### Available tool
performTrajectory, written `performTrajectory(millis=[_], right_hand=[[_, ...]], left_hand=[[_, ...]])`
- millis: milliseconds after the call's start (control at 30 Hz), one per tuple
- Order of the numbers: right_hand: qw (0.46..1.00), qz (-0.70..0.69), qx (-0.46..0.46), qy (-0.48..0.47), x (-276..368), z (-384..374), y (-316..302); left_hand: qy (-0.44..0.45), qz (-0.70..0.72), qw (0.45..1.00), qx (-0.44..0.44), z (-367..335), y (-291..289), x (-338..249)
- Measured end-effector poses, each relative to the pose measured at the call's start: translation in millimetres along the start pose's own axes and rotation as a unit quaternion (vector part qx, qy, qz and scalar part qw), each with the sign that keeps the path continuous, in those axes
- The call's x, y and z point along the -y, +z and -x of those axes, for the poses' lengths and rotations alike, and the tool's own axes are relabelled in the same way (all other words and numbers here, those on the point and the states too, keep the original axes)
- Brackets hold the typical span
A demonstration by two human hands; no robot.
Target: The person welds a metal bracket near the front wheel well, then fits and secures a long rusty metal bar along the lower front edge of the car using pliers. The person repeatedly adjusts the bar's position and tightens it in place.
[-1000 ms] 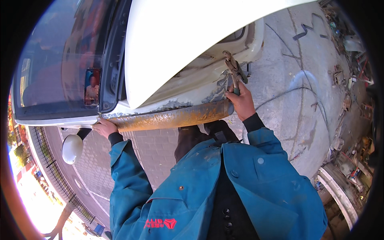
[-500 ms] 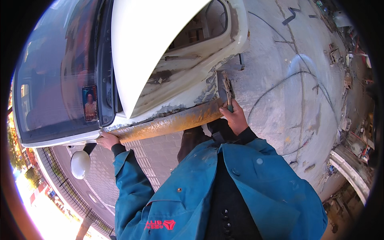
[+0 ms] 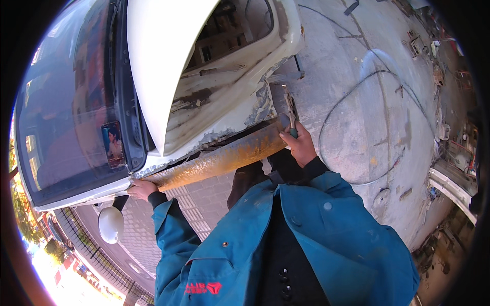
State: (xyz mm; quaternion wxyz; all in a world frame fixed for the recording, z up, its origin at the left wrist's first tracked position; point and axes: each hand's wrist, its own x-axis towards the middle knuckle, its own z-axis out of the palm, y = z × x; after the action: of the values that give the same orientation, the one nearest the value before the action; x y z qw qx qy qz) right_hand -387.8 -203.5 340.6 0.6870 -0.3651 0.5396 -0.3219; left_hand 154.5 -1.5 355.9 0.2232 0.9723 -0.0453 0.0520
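A long, curved metal panel (image 3: 214, 162), rusty orange-brown, lies along the lower edge of a white vehicle body (image 3: 219, 122). At its left end, beside the windshield corner, my left hand (image 3: 143, 188) is closed on the panel with the fingertips partly hidden. My right hand (image 3: 302, 144) is at the other end, closed around locking pliers (image 3: 291, 108) with a green grip, its thumb close to the panel's end. The pliers' jaws point away from me. A dark gap shows between the panel and the chipped body edge.
A dark windshield (image 3: 66, 127) with a phone-like screen (image 3: 113, 145) is at left, above a white side mirror (image 3: 111, 224). A white panel (image 3: 158, 61) rises over the door opening. A black hose (image 3: 352, 97) curves across the floor; scrap parts line the right.
The dark gap between the rusty panel and the vehicle body has widened toward the right. Both hands keep their places on the panel and pliers. The view has shifted slightly.
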Motion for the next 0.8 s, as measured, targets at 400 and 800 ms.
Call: performTrajectory(millis=[400, 800], right_hand=[[0.998, -0.060, -0.019, -0.003, 1.7, -16.5, 8.2], [1.000, -0.022, -0.008, 0.018, 14.8, -14.1, 7.3]], left_hand=[[0.025, -0.003, 0.998, -0.063, 8.6, 4.2, -9.0], [0.006, 0.009, 0.997, -0.072, 16.0, 2.2, -22.3]])
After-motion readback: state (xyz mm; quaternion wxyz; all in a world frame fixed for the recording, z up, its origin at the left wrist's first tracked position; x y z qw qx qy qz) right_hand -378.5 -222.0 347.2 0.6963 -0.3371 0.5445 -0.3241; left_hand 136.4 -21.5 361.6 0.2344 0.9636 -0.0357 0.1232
